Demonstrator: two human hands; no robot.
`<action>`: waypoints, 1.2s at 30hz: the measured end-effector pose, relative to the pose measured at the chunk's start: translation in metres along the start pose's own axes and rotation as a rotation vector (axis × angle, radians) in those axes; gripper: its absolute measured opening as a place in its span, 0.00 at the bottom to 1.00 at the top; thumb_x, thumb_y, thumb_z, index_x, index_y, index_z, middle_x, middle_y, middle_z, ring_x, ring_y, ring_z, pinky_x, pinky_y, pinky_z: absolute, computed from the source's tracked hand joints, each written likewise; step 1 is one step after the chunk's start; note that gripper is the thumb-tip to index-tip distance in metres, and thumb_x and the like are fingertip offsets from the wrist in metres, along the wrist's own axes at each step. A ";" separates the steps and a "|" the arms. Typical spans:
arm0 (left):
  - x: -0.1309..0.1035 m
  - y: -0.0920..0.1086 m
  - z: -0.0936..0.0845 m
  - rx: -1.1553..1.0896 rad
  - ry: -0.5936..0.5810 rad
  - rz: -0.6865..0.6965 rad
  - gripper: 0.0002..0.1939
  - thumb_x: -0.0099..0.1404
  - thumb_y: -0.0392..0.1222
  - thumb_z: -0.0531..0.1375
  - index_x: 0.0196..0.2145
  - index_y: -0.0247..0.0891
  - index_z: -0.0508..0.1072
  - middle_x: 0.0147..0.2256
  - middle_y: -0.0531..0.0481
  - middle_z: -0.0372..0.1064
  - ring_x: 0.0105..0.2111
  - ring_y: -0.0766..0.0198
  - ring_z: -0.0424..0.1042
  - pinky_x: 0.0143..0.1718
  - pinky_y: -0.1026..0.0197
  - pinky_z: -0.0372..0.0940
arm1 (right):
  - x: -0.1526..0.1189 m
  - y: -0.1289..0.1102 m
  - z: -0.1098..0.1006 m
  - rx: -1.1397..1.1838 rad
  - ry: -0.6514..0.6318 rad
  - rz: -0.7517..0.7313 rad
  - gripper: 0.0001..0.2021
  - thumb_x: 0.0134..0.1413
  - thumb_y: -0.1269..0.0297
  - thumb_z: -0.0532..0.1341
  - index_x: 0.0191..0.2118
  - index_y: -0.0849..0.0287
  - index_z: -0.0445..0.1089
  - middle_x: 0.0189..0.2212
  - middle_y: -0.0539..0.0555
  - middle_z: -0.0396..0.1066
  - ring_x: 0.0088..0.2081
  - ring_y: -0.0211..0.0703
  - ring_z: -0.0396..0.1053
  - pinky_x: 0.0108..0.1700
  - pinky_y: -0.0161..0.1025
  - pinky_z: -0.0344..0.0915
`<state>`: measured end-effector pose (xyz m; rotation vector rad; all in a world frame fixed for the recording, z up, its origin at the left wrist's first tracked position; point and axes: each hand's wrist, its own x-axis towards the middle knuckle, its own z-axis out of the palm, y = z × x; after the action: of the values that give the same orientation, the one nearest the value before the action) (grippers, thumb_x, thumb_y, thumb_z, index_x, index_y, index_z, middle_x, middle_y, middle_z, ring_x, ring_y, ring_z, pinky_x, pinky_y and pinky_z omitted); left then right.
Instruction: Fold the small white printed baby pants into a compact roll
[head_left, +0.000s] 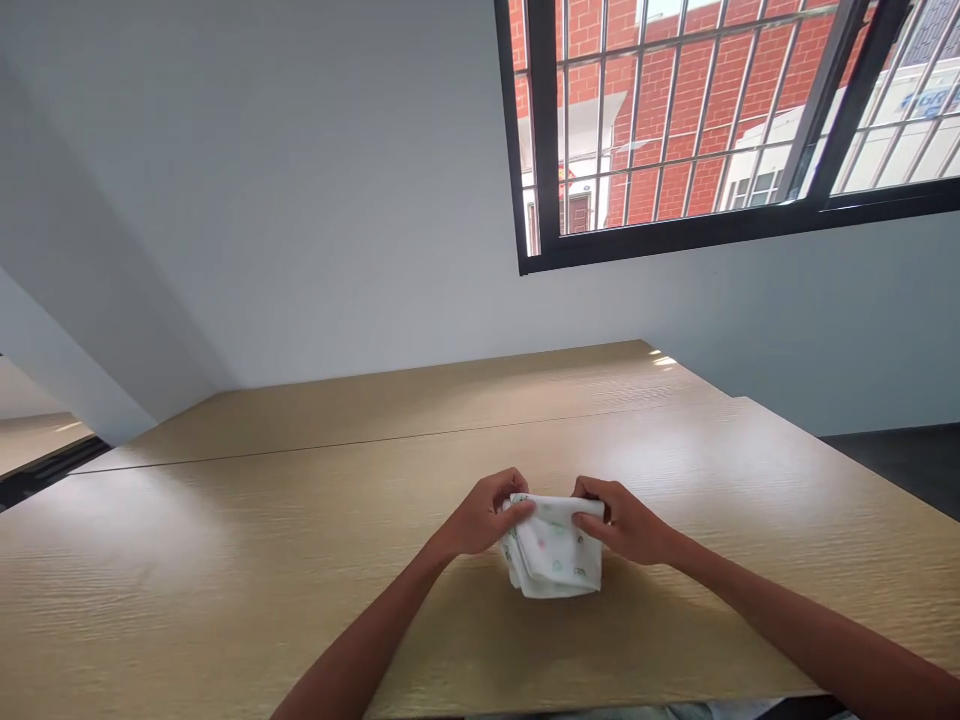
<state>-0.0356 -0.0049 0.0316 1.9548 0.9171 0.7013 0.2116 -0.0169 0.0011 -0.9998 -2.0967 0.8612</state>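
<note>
A white cloth (556, 555) with small coloured prints is folded into a compact, layered bundle near the front of the table. My left hand (495, 512) pinches its upper left corner, thumb on the near face. At the upper right corner, my right hand (616, 520) grips the cloth in the same way, with the thumb in front and the fingers curled behind. The top edge is stretched between both hands, and the layers hang below. Whether the bundle's lower edge touches the table is hard to tell.
The light wooden table (262, 560) spreads out on every side of the hands, with a seam (360, 442) across its far part. Behind it stands a pale wall (337, 200). A barred, dark-framed window (675, 235) is at the upper right.
</note>
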 end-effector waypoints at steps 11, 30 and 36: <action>0.006 -0.027 0.005 0.279 0.199 -0.045 0.11 0.67 0.47 0.54 0.35 0.37 0.68 0.35 0.48 0.66 0.34 0.62 0.66 0.33 0.62 0.62 | 0.002 0.026 -0.008 -0.238 0.120 0.105 0.08 0.55 0.62 0.58 0.40 0.58 0.63 0.36 0.52 0.66 0.26 0.37 0.63 0.27 0.36 0.57; 0.002 -0.021 0.009 0.411 -0.068 0.140 0.27 0.58 0.51 0.64 0.52 0.41 0.65 0.42 0.47 0.70 0.37 0.60 0.70 0.39 0.61 0.64 | -0.012 0.009 0.007 -0.468 -0.070 -0.438 0.06 0.57 0.69 0.57 0.42 0.57 0.66 0.40 0.57 0.69 0.39 0.45 0.67 0.41 0.41 0.62; 0.002 -0.022 0.011 0.423 -0.012 0.149 0.17 0.64 0.50 0.58 0.48 0.41 0.64 0.37 0.52 0.69 0.33 0.63 0.68 0.34 0.64 0.62 | -0.008 0.012 0.002 -0.549 0.012 -0.510 0.10 0.63 0.72 0.51 0.38 0.56 0.68 0.41 0.57 0.67 0.36 0.41 0.66 0.37 0.38 0.61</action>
<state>-0.0332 0.0002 0.0078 2.4169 0.9792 0.6137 0.2189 -0.0183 -0.0111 -0.6552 -2.4722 0.0210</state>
